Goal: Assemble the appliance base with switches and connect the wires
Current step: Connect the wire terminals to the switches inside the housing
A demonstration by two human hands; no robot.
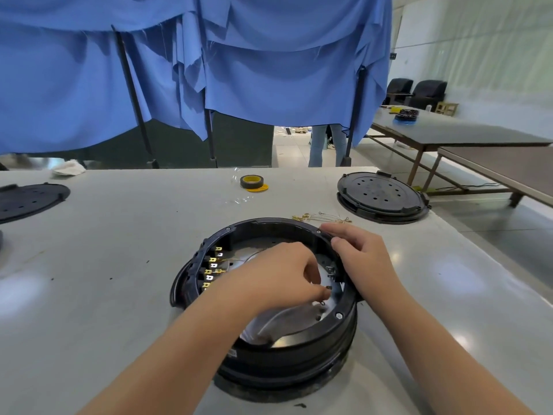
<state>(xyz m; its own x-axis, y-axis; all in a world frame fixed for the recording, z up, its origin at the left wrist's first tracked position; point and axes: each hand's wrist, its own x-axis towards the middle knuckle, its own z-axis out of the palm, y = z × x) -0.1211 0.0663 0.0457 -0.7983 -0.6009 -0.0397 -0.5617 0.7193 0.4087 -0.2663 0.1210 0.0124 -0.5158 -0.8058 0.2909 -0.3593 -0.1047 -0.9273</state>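
I see the appliance base on the table, switches already seated along its left wall. My left hand pinches a small terminal inside while my right hand grips the rim. Spare wires lie beyond, so I judge wiring unfinished.

The round plastic appliance base is black, with gold-coloured metal switch terminals inside. A yellow-cored roll of dark tape lies on the pale grey table. Blue cloth drapes hang behind.
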